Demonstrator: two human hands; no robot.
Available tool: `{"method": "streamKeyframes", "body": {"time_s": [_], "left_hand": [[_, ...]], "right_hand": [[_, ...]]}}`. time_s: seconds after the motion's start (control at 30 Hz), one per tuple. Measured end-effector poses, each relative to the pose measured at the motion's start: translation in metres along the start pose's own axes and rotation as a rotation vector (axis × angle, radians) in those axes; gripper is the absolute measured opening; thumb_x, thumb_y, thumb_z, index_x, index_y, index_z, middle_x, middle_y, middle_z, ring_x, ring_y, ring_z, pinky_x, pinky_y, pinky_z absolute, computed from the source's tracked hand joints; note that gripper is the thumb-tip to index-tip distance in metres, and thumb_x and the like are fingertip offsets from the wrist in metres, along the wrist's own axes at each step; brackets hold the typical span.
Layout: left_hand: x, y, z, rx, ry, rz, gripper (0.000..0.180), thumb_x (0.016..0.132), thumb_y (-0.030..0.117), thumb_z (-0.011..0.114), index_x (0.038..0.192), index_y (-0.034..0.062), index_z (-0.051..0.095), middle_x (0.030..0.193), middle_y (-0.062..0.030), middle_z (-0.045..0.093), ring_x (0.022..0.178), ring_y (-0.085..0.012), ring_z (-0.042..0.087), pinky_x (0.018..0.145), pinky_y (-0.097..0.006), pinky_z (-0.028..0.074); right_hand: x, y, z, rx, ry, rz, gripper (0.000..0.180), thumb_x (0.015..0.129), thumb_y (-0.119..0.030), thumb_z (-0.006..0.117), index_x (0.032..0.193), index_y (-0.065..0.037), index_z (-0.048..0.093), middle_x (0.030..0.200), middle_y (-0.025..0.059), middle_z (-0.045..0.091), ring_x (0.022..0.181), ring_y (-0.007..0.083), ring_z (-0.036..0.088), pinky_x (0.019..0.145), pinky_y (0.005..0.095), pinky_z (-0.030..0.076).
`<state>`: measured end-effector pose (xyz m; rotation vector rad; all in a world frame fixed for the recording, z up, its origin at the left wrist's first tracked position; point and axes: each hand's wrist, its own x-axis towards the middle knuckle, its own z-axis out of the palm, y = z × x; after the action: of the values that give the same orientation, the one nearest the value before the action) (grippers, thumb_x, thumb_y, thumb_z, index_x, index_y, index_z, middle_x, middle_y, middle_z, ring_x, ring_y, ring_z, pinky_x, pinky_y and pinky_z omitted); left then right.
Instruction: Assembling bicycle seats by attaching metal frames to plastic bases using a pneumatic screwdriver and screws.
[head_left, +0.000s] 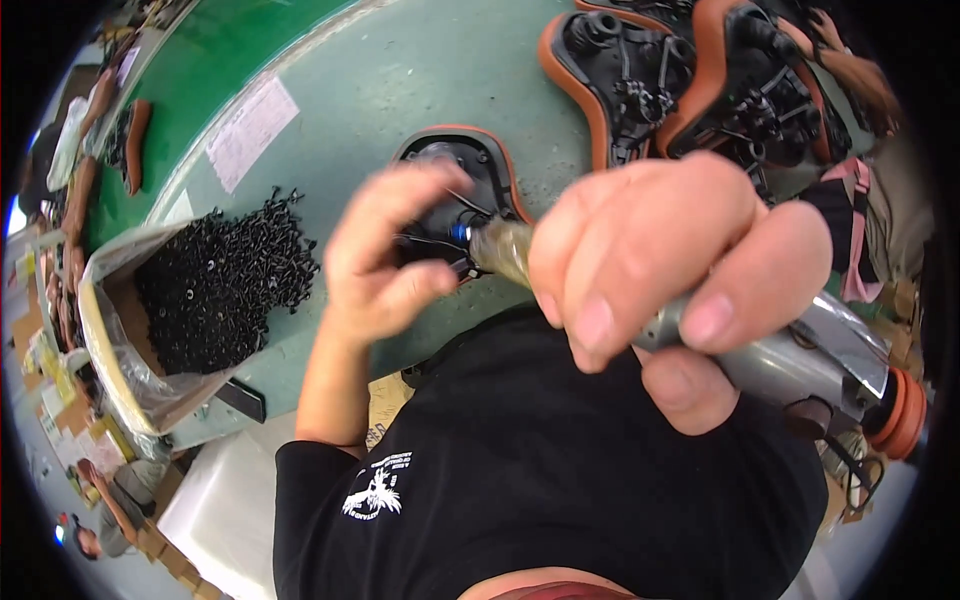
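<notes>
My right hand (670, 270) is wrapped round a silver power screwdriver (780, 360), held close in front of me. Yellowish wrapping covers its front end, and a blue piece shows near the tip. That tip points at a black moulded, saddle-shaped part (470, 160) with an orange rim, lying on the table. Whether the tip touches the part, I cannot tell. My left hand (385, 250), slightly blurred, is over the part's left side, thumb and fingers apart and nothing visible between them. The two hands and the driver hide much of the part.
Many black screws (230, 280) spill from a plastic-lined box (120, 350) on the left. A dark phone-like object (240, 400) lies by it. Paper (253, 133) rests on the green table (400, 60). Similar orange-rimmed parts (630, 80) are at the far right, near another person's arm (860, 85).
</notes>
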<state>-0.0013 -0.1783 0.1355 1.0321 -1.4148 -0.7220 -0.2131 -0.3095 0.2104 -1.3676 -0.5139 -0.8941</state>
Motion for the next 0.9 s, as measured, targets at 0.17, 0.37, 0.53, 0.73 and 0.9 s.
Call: {"method": "streamKeyframes", "body": {"time_s": [0.17, 0.37, 0.53, 0.73, 0.9], "left_hand": [[0.032, -0.038, -0.045, 0.738, -0.206, -0.114, 0.074, 0.063, 0.014, 0.094, 0.13, 0.006, 0.064, 0.14, -0.0168, 0.062, 0.124, -0.039, 0.064, 0.108, -0.045, 0.051], [0.045, -0.08, -0.041, 0.402, -0.293, -0.113, 0.059, 0.064, 0.008, 0.09, 0.119, 0.0047, 0.067, 0.139, -0.0162, 0.065, 0.125, -0.0361, 0.065, 0.104, -0.043, 0.054], [0.029, -0.082, -0.039, 0.211, -0.171, -0.123, 0.04, 0.066, 0.003, 0.085, 0.105, 0.0009, 0.073, 0.129, -0.0153, 0.073, 0.119, -0.0305, 0.07, 0.104, -0.039, 0.055], [0.021, -0.084, -0.032, 0.163, -0.064, -0.146, 0.034, 0.064, 0.004, 0.086, 0.092, 0.0002, 0.068, 0.121, -0.0127, 0.074, 0.111, -0.0285, 0.072, 0.096, -0.038, 0.057], [0.019, -0.091, -0.031, 0.129, -0.064, -0.121, 0.036, 0.063, 0.008, 0.088, 0.089, 0.0011, 0.063, 0.117, -0.0118, 0.073, 0.106, -0.0283, 0.071, 0.092, -0.038, 0.057]], "right_hand": [[0.016, 0.019, -0.025, -0.165, -0.087, -0.027, 0.045, 0.095, 0.004, 0.058, 0.137, -0.007, 0.045, 0.121, 0.0244, 0.059, 0.077, 0.0187, 0.063, 0.082, 0.0417, 0.056], [0.008, 0.027, -0.009, -0.231, 0.15, 0.125, 0.03, 0.1, 0.0, 0.061, 0.126, -0.011, 0.052, 0.115, 0.0194, 0.062, 0.082, 0.0189, 0.064, 0.087, 0.0426, 0.057], [0.011, 0.046, 0.0, -0.278, 0.14, 0.219, 0.03, 0.098, 0.001, 0.062, 0.124, -0.01, 0.051, 0.114, 0.0194, 0.062, 0.084, 0.0199, 0.065, 0.086, 0.0404, 0.057], [0.01, 0.072, 0.003, -0.482, -0.024, 0.326, 0.033, 0.092, 0.007, 0.063, 0.119, -0.007, 0.052, 0.11, 0.021, 0.065, 0.078, 0.0204, 0.065, 0.077, 0.0388, 0.058], [0.019, 0.082, 0.0, -0.496, -0.044, 0.354, 0.021, 0.09, 0.009, 0.061, 0.104, -0.005, 0.054, 0.098, 0.0187, 0.068, 0.072, 0.0199, 0.065, 0.081, 0.0408, 0.059]]}}
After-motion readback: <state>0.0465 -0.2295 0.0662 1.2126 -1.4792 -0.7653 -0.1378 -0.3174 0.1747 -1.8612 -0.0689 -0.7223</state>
